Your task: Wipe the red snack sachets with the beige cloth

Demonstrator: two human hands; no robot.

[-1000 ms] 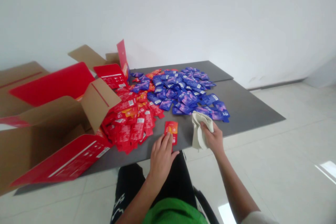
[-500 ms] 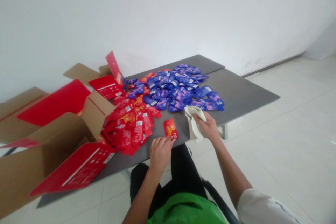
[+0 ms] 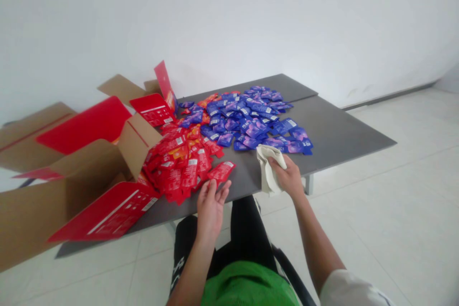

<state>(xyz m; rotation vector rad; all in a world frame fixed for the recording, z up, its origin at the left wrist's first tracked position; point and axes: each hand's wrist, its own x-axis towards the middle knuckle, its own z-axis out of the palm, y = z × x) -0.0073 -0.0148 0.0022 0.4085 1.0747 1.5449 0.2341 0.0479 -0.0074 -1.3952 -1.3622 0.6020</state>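
Note:
Near the table's front edge, my left hand [image 3: 211, 203] is turned palm up with its fingers bent around the lower edge of a red packet [image 3: 221, 170]. The packet tilts beside the red pile, its printed back with a barcode facing up. In my right hand [image 3: 289, 174] is a folded cream-coloured cloth [image 3: 268, 172], gripped between thumb and fingers over the edge of the table. Left of centre lies a heap of red packets [image 3: 179, 165]. Behind it and to the right spreads a heap of blue-purple packets [image 3: 247, 117].
On the left of the grey table [image 3: 337, 129] stands an open red cardboard box [image 3: 107, 213] with its flaps spread. Another open red box [image 3: 152, 107] sits behind it, near the white wall. A few orange packets [image 3: 208, 101] lie among the blue ones.
My left hand has rolled palm up and shifted left, turning the red packet from its picture side to its back and bringing it beside the red pile. The right hand keeps hold of the cloth.

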